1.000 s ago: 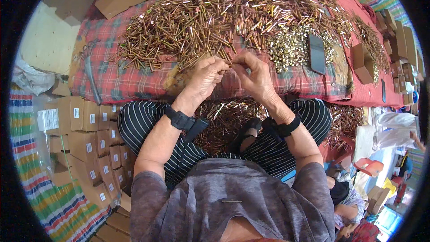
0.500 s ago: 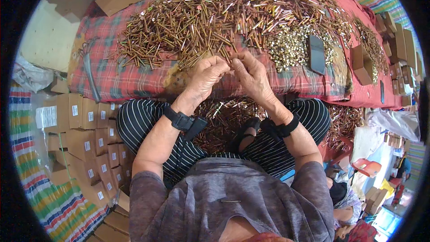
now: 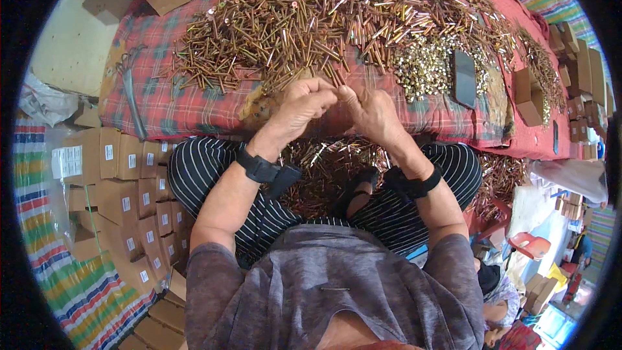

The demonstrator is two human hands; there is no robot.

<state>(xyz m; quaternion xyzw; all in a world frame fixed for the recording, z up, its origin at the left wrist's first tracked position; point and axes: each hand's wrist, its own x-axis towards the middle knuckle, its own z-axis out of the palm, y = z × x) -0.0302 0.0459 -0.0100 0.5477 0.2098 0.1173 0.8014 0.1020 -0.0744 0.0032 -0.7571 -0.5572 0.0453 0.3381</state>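
Observation:
My left hand [image 3: 301,109] and my right hand [image 3: 378,113] meet above the near edge of the cloth-covered table, fingertips close together. Both have thumb and fingers pinched closed; whatever they hold is hidden or too small to name. Just beyond the fingertips spreads a large heap of long copper- and brass-coloured bolt-like metal rods [image 3: 259,48]. To the right of my right hand lies a pile of small shiny gold-coloured nut-like pieces [image 3: 421,71]. A dark phone [image 3: 464,79] rests at that pile's right side.
A metal tool [image 3: 131,94] lies at the table's left. An open cardboard box [image 3: 529,98] stands at the right. Labelled cartons [image 3: 120,201] are stacked left of my legs. More rods [image 3: 317,175] lie below the table edge. Another person [image 3: 499,298] sits at the lower right.
The fingers of both hands have shifted slightly against each other, the right hand turning a little. The whole view has moved slightly; the heaps look the same.

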